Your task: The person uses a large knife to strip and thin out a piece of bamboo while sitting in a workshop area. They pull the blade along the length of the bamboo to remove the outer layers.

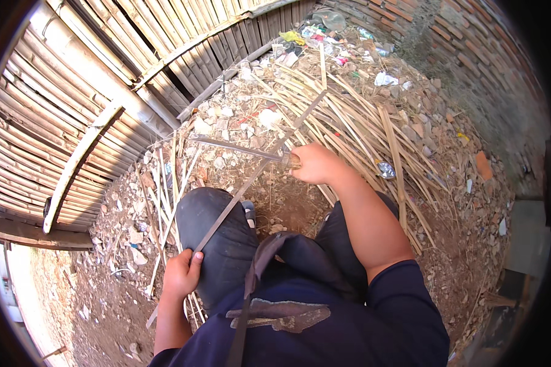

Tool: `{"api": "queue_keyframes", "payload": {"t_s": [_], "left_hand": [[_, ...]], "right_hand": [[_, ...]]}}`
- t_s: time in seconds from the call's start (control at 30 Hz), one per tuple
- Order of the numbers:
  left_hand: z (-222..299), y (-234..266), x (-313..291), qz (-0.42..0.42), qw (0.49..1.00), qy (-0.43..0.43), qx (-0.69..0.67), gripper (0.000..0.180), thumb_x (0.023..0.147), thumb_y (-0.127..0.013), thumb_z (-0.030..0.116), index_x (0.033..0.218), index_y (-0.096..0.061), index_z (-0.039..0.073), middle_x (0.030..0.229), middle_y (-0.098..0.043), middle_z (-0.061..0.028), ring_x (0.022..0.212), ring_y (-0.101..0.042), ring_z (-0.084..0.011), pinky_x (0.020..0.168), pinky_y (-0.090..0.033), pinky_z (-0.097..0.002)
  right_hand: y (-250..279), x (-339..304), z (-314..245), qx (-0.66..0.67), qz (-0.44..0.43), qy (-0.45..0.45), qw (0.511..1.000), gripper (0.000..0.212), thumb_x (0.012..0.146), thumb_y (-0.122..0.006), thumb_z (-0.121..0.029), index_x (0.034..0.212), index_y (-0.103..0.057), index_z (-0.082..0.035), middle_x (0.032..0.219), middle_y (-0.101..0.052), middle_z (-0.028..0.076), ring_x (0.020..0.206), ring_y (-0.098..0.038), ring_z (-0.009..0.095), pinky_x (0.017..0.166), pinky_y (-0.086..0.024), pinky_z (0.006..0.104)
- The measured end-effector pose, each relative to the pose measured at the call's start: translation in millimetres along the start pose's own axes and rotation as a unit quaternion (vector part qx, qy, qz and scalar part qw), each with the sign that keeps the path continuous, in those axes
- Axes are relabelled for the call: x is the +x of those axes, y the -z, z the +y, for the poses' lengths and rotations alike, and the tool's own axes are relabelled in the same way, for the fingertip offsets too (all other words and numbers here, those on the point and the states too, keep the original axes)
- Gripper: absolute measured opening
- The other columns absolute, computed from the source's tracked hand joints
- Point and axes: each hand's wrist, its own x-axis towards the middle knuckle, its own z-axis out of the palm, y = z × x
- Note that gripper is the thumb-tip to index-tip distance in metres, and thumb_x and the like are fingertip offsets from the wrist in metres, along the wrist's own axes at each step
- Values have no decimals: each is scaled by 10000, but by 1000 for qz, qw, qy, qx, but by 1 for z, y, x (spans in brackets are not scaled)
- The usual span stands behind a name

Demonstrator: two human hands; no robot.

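Observation:
My left hand (182,273) is closed on a long, flat bamboo strip (234,202), beside my left knee. The strip slants from below that hand, over the knee, up to the far right. My right hand (313,163), in front of my knees, grips the handle of a knife (236,148). Its long blade points left and crosses the strip just left of the handle. Whether the blade presses on the strip or lies just over it, I cannot tell.
Beyond my right hand lies a loose heap of split bamboo strips (355,131). More thin strips (165,202) lie left of my left knee. Rubble and plastic litter (315,37) cover the ground toward the bamboo fence (98,73) and brick wall (471,55).

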Motion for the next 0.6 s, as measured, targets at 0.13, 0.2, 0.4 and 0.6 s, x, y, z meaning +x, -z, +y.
{"api": "queue_keyframes", "payload": {"t_s": [0.13,0.2,0.4,0.6], "left_hand": [[-6,-2,-1,-1,1000,-5,-1,524,1029,-619,396,707,-493,3,583,-523,-225,533,-525,-415,533,-413,-478],[-7,-2,-3,5,1000,-18,-10,529,1029,-618,402,705,-491,4,572,-512,-219,522,-518,-406,527,-408,-475],[-4,-2,-2,0,1000,-3,-17,521,1029,-619,391,707,-492,2,565,-509,-219,508,-514,-403,518,-406,-469],[-5,-1,-2,3,1000,-4,-6,510,1025,-628,379,706,-499,3,569,-515,-224,510,-527,-403,518,-410,-474]], "right_hand": [[4,-15,-27,-31,-49,45,997,333,802,-755,-280,1076,-726,-93,988,-732,203,986,-697,398,860,-559,491],[4,-13,-24,-29,-44,58,997,336,798,-759,-284,1071,-727,-90,984,-733,201,975,-699,398,859,-559,492],[6,19,17,18,-29,-34,999,391,802,-745,-288,1120,-738,-62,1047,-741,194,1003,-706,366,889,-555,471],[3,6,7,3,-8,-18,1000,392,813,-742,-279,1143,-732,-68,1064,-732,207,1029,-695,378,904,-552,479]]}}
